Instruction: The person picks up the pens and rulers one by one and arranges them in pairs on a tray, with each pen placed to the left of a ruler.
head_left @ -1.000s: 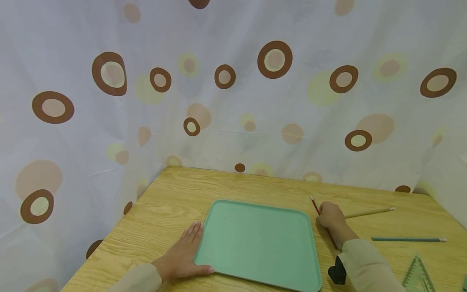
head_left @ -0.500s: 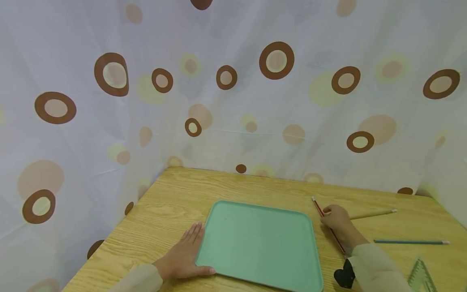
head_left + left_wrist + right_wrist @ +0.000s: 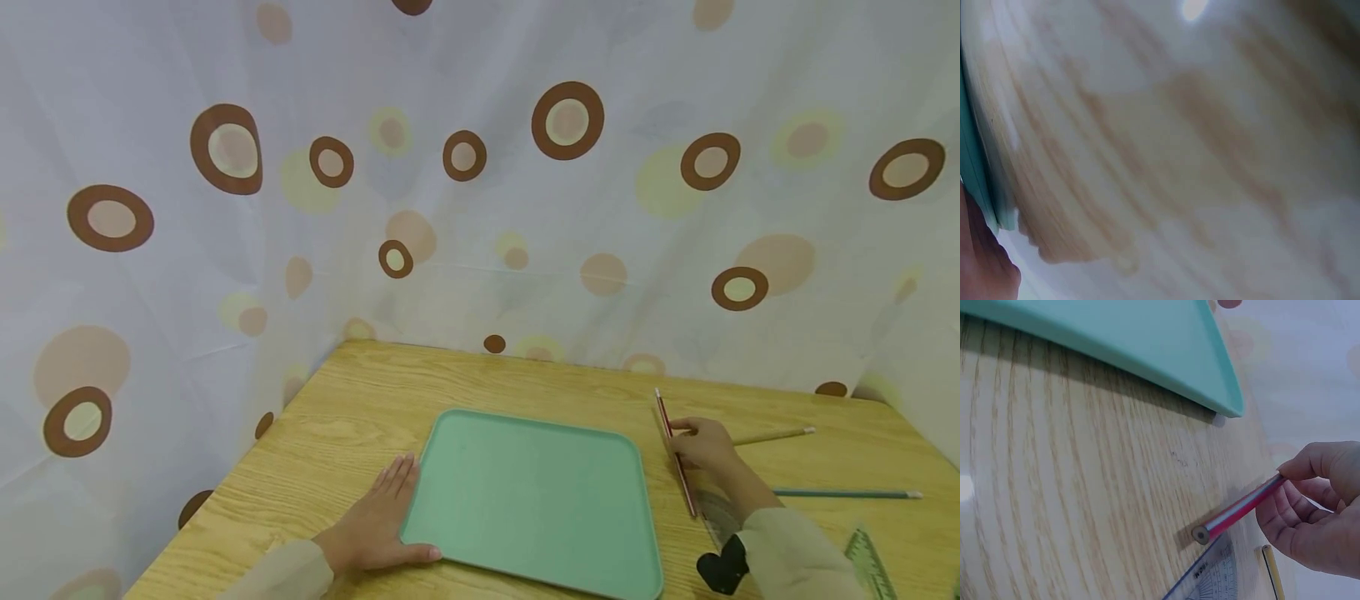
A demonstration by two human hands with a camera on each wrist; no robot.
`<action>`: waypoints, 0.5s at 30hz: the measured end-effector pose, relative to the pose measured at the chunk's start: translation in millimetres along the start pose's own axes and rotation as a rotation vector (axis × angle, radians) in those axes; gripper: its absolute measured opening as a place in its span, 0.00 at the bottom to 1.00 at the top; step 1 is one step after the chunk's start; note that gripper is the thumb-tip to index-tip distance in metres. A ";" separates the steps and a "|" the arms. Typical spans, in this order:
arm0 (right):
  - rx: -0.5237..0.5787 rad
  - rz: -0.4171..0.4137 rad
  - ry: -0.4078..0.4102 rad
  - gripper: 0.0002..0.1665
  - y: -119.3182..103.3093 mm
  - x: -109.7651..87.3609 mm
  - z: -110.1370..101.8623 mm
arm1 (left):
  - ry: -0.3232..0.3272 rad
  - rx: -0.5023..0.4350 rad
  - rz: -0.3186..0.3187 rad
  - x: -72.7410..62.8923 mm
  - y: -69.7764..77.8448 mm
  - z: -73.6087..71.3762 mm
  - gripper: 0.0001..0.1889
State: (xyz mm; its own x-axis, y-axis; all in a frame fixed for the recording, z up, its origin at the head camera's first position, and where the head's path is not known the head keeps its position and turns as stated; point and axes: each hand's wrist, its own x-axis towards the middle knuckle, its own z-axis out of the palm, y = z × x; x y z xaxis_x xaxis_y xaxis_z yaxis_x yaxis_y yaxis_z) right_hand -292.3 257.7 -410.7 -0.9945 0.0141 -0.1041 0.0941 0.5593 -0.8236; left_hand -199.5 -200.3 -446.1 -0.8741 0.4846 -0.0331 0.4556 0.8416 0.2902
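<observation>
My right hand (image 3: 705, 446) pinches a red pencil (image 3: 683, 482) between thumb and fingers, to the right of the mint-green tray (image 3: 540, 500). In the right wrist view the pencil (image 3: 1244, 509) slants over the wood, its unsharpened end toward the camera. Below it lies a clear protractor (image 3: 1217, 578), partly hidden behind the wrist in the head view. My left hand (image 3: 375, 525) lies with straight fingers along the tray's left side, thumb at its near edge. The left wrist view shows mostly blurred tabletop, with a bit of that hand (image 3: 988, 265) beside the tray.
A yellow pencil (image 3: 776, 436) and a blue pencil (image 3: 847, 493) lie right of my right hand. A green set square (image 3: 870, 560) is at the near right. One black heart-shaped piece (image 3: 723, 567) shows at the right cuff. Patterned curtain (image 3: 480, 208) stands behind the wooden table (image 3: 420, 375).
My right hand has moved a little to the right with the red pencil, which has turned more upright in the head view. More of the protractor shows. The left hand has not moved.
</observation>
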 end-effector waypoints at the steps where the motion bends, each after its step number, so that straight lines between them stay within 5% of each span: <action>1: 0.020 0.005 -0.003 0.29 -1.0 -1.1 -0.4 | -0.002 0.000 -0.001 0.1 0.0 0.0 0.58; 15: 0.285 0.079 -0.047 0.33 -11.8 -14.7 0.4 | -0.011 -0.014 -0.008 0.0 1.6 -1.5 0.58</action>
State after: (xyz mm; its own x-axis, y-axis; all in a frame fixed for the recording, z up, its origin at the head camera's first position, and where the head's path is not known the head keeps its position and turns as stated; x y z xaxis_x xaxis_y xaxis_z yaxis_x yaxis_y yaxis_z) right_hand -278.7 250.5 -399.7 -0.9808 0.0061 -0.1947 0.1874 0.3031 -0.9344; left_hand -199.0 -199.3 -444.2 -0.8758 0.4805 -0.0461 0.4461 0.8421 0.3031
